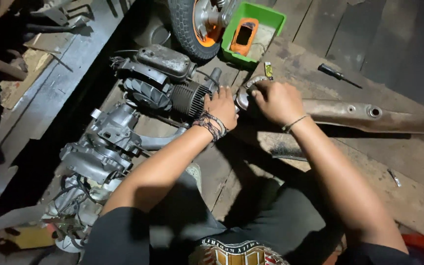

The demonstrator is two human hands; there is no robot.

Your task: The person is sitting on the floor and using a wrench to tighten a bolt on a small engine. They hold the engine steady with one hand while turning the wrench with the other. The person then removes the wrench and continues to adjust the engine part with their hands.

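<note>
Left hand [222, 107], right hand [277, 100] side by side

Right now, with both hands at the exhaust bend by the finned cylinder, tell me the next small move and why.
Probably steady the finned cylinder with the left hand while the right hand eases the pipe's curved end toward it: both hands already sit at that joint, and the long rusty exhaust pipe lies loose on the boards.

Dim scene, one light from above centre. Hands [251, 103] and engine [172, 93] lit; left side and frame corners fall into deep shadow. Slight softness, mild wide-angle bending at edges.
</note>
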